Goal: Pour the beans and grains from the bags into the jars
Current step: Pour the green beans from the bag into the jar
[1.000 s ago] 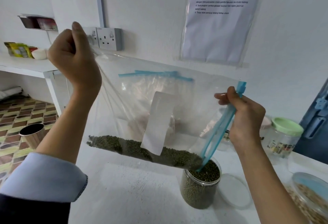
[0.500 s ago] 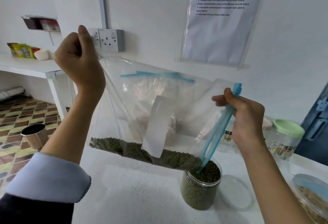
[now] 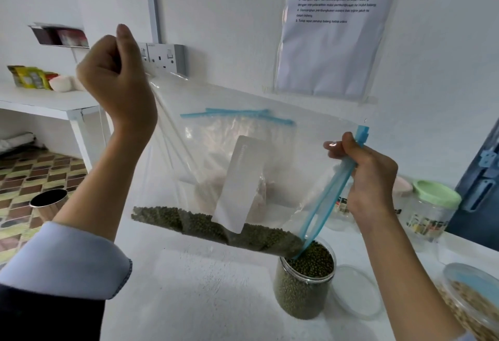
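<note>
A large clear zip bag (image 3: 291,151) with a blue zip strip hangs tilted over the table. My left hand (image 3: 116,81) grips its upper back corner high up. My right hand (image 3: 364,173) pinches the blue zip edge lower on the right. Green mung beans (image 3: 216,227) lie along the bag's bottom fold and slope down to its open corner, which dips into a clear jar (image 3: 302,286). The jar is nearly full of green beans. A white label sits on the bag's front.
The jar's clear lid (image 3: 356,294) lies flat just right of it. A jar with a green lid (image 3: 429,211) stands at the back right; another bag with pale grains is behind the held one. A container of tan grains (image 3: 469,300) sits at the right edge. A metal bin (image 3: 48,203) stands on the floor, left.
Both hands hold the bag almost as before; the left hand has lifted the corner slightly higher. The beans in the bag have slid a little toward the jar.
</note>
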`<state>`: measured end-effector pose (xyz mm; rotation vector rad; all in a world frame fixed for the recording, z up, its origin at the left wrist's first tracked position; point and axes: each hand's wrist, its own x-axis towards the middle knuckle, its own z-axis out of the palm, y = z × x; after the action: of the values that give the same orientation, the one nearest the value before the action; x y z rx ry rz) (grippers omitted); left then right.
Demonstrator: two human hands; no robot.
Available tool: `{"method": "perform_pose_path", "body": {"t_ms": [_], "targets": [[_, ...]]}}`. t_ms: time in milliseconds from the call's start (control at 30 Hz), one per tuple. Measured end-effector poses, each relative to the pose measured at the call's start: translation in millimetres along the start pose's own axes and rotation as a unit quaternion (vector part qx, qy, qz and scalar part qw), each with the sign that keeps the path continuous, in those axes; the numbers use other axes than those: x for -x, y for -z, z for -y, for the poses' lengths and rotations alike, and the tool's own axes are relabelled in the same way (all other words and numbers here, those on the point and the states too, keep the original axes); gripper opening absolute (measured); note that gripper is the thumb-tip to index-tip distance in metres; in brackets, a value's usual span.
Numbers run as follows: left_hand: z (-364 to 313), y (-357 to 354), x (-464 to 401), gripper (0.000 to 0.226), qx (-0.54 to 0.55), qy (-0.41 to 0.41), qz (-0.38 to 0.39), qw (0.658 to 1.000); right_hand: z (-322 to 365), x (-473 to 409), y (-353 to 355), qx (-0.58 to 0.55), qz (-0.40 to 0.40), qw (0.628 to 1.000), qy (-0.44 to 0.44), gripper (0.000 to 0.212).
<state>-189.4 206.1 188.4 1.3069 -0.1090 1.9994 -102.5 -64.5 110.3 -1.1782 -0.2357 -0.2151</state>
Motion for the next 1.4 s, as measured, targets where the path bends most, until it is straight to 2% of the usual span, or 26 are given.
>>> {"method": "perform_pose_path", "body": {"t_ms": [133, 267, 400, 567, 667, 800, 1100, 1400], "targets": [[-0.8, -0.4, 4.3, 0.048, -0.001, -0.006, 0.008, 1.000, 3.0, 1.0, 0.6, 0.017, 0.006, 1.000, 0.006, 0.019], [-0.3, -1.0, 5.0, 0.049, 0.002, -0.008, 0.005, 1.000, 6.7, 0.7, 2.9, 0.004, -0.021, 0.999, 0.025, 0.020], [0.1, -1.5, 2.4, 0.052, 0.005, -0.004, 0.002, 1.000, 3.5, 2.9, -0.7, 0.028, 0.008, 0.999, 0.016, 0.019], [0.8, 1.9, -0.1, 0.049, 0.006, -0.006, 0.001, 1.000, 4.1, 0.9, -1.8, 0.003, -0.010, 1.000, 0.014, 0.018], [1.9, 2.9, -1.7, 0.050, 0.004, -0.011, -0.002, 1.000, 4.9, 3.6, -4.1, 0.033, 0.020, 0.999, 0.012, 0.018], [4.2, 2.8, -1.8, 0.050, -0.005, -0.015, -0.007, 1.000, 6.3, 3.3, -2.7, 0.015, -0.007, 1.000, 0.014, 0.020], [7.9, 1.7, -0.7, 0.048, -0.003, -0.016, -0.015, 1.000, 8.7, -0.3, -7.5, 0.033, 0.003, 0.999, 0.019, 0.021], [43.4, 36.3, -1.5, 0.046, -0.067, 0.079, -0.043, 0.994, 15.1, -0.1, -24.7, 0.066, 0.063, 0.995, 0.051, 0.021]]}}
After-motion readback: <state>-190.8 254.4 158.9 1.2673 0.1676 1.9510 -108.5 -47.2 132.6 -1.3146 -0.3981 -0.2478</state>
